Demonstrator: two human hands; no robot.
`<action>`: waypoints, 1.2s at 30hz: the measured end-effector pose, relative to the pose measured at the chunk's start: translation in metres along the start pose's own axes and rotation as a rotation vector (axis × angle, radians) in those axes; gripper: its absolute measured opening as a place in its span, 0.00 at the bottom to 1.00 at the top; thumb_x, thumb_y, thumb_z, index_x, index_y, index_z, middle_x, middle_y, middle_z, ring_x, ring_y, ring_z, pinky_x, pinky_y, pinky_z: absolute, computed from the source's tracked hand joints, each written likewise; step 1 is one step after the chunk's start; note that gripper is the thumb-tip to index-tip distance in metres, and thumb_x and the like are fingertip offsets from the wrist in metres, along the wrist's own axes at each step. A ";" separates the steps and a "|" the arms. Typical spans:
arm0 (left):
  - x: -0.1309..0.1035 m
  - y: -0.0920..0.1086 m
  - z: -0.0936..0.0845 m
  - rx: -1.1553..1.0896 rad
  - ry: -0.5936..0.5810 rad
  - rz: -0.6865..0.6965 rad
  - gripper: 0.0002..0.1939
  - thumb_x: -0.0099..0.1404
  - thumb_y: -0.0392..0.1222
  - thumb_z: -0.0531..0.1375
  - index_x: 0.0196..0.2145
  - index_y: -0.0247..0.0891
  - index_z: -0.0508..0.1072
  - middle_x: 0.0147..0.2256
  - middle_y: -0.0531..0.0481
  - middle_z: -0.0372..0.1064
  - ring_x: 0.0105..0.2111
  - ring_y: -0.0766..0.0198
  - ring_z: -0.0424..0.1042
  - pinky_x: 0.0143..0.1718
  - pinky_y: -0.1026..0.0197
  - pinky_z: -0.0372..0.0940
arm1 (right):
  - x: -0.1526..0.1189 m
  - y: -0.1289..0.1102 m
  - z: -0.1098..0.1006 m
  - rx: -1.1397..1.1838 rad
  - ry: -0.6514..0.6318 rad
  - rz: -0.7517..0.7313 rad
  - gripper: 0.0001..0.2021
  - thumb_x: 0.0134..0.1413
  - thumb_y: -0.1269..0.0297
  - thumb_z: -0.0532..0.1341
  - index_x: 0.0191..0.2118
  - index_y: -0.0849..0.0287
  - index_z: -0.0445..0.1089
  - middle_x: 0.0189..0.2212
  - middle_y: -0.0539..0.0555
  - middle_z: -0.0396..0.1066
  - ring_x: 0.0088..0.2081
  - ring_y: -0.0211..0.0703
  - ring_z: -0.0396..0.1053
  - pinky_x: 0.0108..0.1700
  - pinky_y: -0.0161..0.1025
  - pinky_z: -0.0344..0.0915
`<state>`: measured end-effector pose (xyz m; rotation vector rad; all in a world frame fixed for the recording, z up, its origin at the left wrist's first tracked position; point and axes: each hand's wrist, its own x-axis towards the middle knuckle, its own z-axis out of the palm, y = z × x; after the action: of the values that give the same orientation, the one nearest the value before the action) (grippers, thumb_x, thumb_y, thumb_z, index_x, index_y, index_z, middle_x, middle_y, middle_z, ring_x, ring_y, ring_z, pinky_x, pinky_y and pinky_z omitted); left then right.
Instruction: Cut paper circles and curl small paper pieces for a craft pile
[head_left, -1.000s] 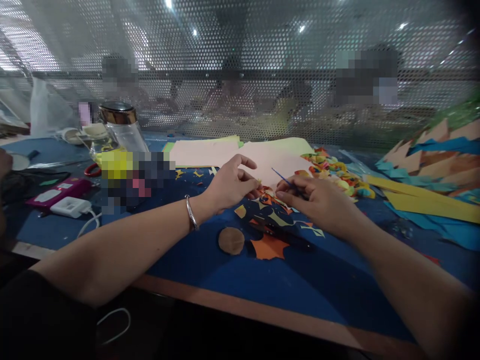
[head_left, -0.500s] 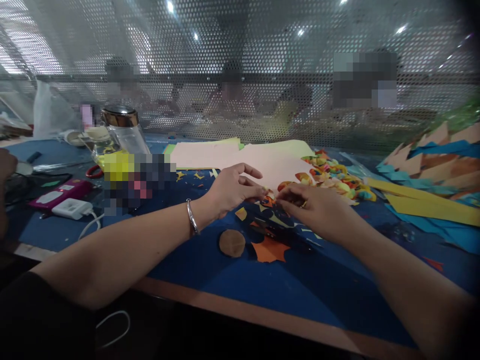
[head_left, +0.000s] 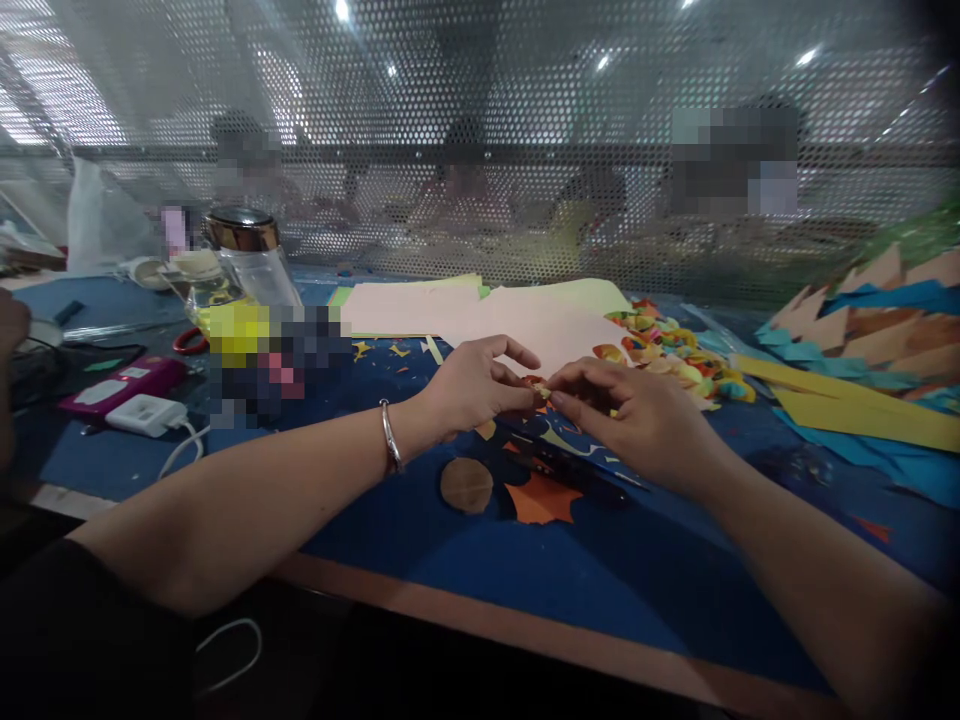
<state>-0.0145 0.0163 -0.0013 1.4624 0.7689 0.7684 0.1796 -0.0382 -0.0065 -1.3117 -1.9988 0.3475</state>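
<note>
Over the blue table, my left hand (head_left: 476,392) and my right hand (head_left: 641,412) meet at their fingertips. Between them is a small folded paper piece (head_left: 536,384), orange-red and yellow, which both hands pinch; its exact shape is partly covered by fingers. A silver bangle (head_left: 390,436) circles my left wrist. Below the hands lie a brown disc (head_left: 466,485) and an orange spiky paper scrap (head_left: 544,497). Pale pink paper sheets (head_left: 551,315) spread behind the hands. A heap of curled multicoloured paper pieces (head_left: 679,355) sits beyond my right hand.
Yellow strips (head_left: 862,405) and folded peach and blue paper (head_left: 885,310) lie at right. A bottle (head_left: 259,265), a magenta power strip (head_left: 124,385) and a white charger (head_left: 146,415) stand left. Another person's hand (head_left: 11,320) shows at the left edge. A perforated metal screen (head_left: 487,220) rises behind.
My right hand has moved slightly left and its fingertips have closed onto the paper piece beside my left fingers. An orange curled piece near my right fingers is no longer visible there.
</note>
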 end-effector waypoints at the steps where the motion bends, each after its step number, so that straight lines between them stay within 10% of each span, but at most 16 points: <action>1: 0.000 0.000 0.000 0.007 0.002 0.003 0.15 0.56 0.30 0.70 0.39 0.36 0.70 0.24 0.54 0.75 0.24 0.69 0.74 0.34 0.62 0.69 | 0.000 0.001 0.000 -0.005 0.001 -0.002 0.09 0.62 0.58 0.60 0.37 0.56 0.75 0.25 0.51 0.72 0.23 0.38 0.65 0.26 0.36 0.60; 36: -0.006 -0.002 0.003 0.328 0.083 0.244 0.19 0.60 0.37 0.64 0.48 0.39 0.65 0.31 0.51 0.78 0.29 0.67 0.75 0.32 0.64 0.63 | 0.001 0.008 0.006 0.041 0.108 0.087 0.07 0.60 0.58 0.62 0.33 0.54 0.73 0.28 0.52 0.72 0.29 0.42 0.68 0.31 0.40 0.62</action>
<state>-0.0159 0.0098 -0.0031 1.8528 0.8159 0.9229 0.1809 -0.0331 -0.0154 -1.3652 -1.8406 0.3490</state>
